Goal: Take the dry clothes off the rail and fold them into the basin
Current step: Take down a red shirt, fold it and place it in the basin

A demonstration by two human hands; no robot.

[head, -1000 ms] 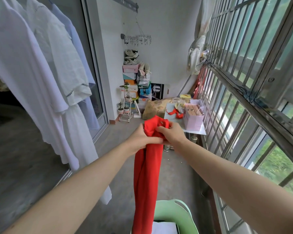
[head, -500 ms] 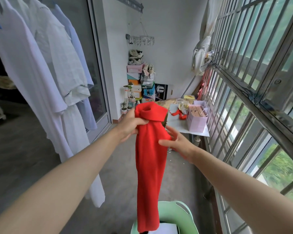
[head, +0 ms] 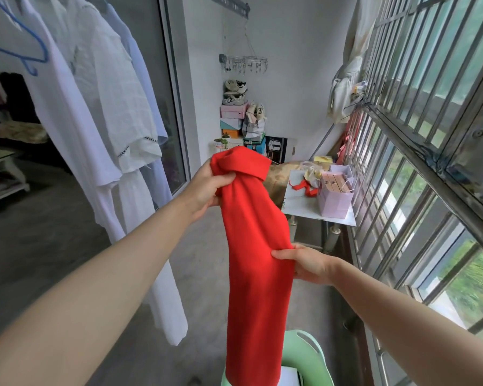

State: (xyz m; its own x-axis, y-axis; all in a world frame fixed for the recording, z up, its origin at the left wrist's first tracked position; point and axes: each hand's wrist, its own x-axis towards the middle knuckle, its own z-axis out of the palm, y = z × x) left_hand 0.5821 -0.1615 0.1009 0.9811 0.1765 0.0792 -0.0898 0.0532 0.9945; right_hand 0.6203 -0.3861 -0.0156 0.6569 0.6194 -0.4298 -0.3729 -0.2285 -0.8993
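Observation:
A long red garment (head: 255, 274) hangs folded lengthwise in front of me. My left hand (head: 207, 188) grips its bunched top end. Lower down, my right hand (head: 307, 264) holds the garment's right edge near its middle, thumb in front and fingers behind. The garment's lower end hangs over a pale green basin (head: 307, 358) at the bottom of the view, with something white inside it. Several white and pale blue clothes (head: 109, 112) still hang on the rail at the left, beside an empty blue hanger (head: 25, 48).
A small table (head: 313, 207) with a pink bag and clutter stands ahead on the right. Window bars (head: 418, 140) run along the right side. Stacked shoe boxes (head: 232, 121) fill the far corner. A glass sliding door (head: 165, 93) is behind the hanging clothes. Bare concrete floor lies between.
My right hand let go of the garment's top and slid down its right edge to the middle. My left hand lifted the top end higher.

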